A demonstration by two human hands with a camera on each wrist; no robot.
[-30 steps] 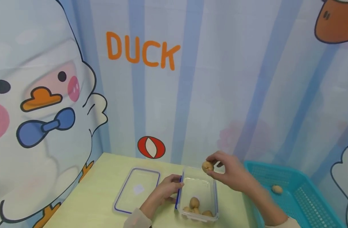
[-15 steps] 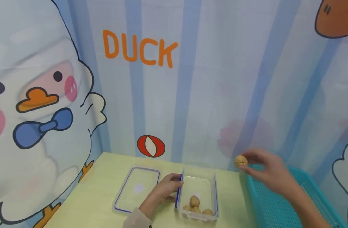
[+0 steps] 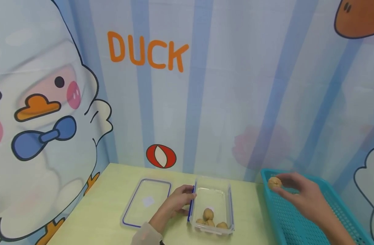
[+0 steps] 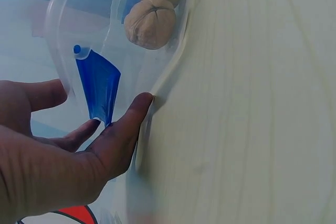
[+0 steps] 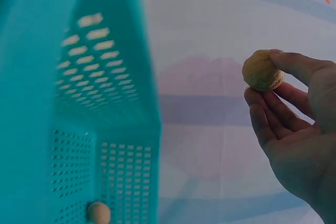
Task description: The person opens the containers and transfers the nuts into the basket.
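Observation:
My right hand [image 3: 306, 195] pinches a walnut [image 3: 274, 183] between thumb and fingertips, above the near-left part of a turquoise basket [image 3: 268, 204]. The right wrist view shows this walnut [image 5: 262, 71] held at the fingertips. My left hand [image 3: 176, 200] grips the left side of a clear plastic food container [image 3: 232, 204], around its blue latch [image 4: 98, 85]. Several walnuts [image 3: 208, 214] lie in the container's near end. Another walnut [image 5: 98, 212] rests inside the basket; in the head view my right hand and arm hide it.
A clear lid with a blue seal [image 3: 129, 207] lies flat on the pale yellow table [image 3: 92, 204], left of the container. Behind the table hangs a striped curtain [image 3: 220, 102] with duck pictures.
My right hand has moved right with the walnut, from above the container to over the basket, dipping slightly at the end. My left hand keeps its grip on the container.

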